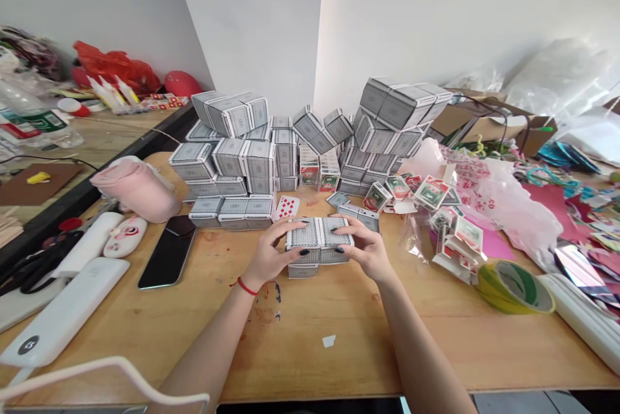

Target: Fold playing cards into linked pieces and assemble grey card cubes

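Observation:
My left hand (269,254) and my right hand (367,250) grip opposite ends of a playing-card block (320,238), thumbs on the near face and fingers over the top. It looks like two card boxes side by side, with grey patterned card backs outside. Below its left half shows another card box (303,271); whether the two are joined I cannot tell. Just behind are a loose red diamond card (287,207) and a few more cards (359,215). Taller stacks of card boxes stand at the left (245,162) and right (382,143).
Red-and-green card packets (433,193) and torn boxes (462,246) lie right, near a yellow tape roll (513,288). On the left are a phone (167,252), a white power bank (68,310) and a pink roll (133,189). A white cable (116,362) crosses the lower left.

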### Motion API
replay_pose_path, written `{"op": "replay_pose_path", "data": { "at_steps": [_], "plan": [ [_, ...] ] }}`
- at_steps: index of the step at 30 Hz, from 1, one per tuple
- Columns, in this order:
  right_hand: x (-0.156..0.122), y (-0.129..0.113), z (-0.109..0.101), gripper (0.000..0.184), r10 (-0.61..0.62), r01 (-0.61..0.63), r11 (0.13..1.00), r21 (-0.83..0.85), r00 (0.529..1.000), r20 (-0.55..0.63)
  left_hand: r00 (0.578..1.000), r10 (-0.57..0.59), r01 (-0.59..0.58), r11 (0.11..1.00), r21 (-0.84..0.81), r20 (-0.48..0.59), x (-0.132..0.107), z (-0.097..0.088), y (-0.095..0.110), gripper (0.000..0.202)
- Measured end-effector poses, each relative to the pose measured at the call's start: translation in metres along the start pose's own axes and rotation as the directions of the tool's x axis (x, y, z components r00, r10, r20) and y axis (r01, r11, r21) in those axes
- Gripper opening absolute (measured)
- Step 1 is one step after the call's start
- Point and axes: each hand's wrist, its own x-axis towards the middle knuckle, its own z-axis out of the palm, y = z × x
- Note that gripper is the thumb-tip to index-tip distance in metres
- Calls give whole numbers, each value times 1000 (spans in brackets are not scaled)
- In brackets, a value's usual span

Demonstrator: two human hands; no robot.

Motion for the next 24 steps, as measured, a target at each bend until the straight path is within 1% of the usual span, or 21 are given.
{"op": "replay_pose_path", "data": {
  "at_steps": [4,7,9,12,14,17,20,22,24],
  "plan": [
    [0,3,2,17,-24,24,999,-26,1000,-3,999,-14,15,1000,27,-34,-1,-3,-3,36],
    [0,4,6,17,-36,35,999,-41,999,-37,998,-16,17,1000,18,-56,0,2,2,31],
    [0,3,9,25,-55,48,992,-119,997,-58,999,-9,10,1000,28,-49,0,7,6,30],
    [1,3,13,37,-85,62,956,-288,994,-69,1000,25,-24,998,56,-18,0,14,12,36],
    [0,4,16,36,-94,63,941,-331,992,-80,999,49,-48,996,75,-13,0,17,13,38],
    [-2,7,20,27,-96,53,951,-306,988,-124,998,49,-46,995,91,-32,-1,16,11,29],
    [-4,9,26,20,-81,31,966,-256,979,-188,999,29,-28,998,51,-26,0,13,11,22],
    [-5,9,29,17,-61,11,976,-218,973,-223,1000,15,-14,1000,17,-17,1,12,12,20],
    [-5,11,30,16,-26,-18,983,-183,971,-237,1000,-7,7,1000,-13,-23,3,12,13,22]
  ]
}}
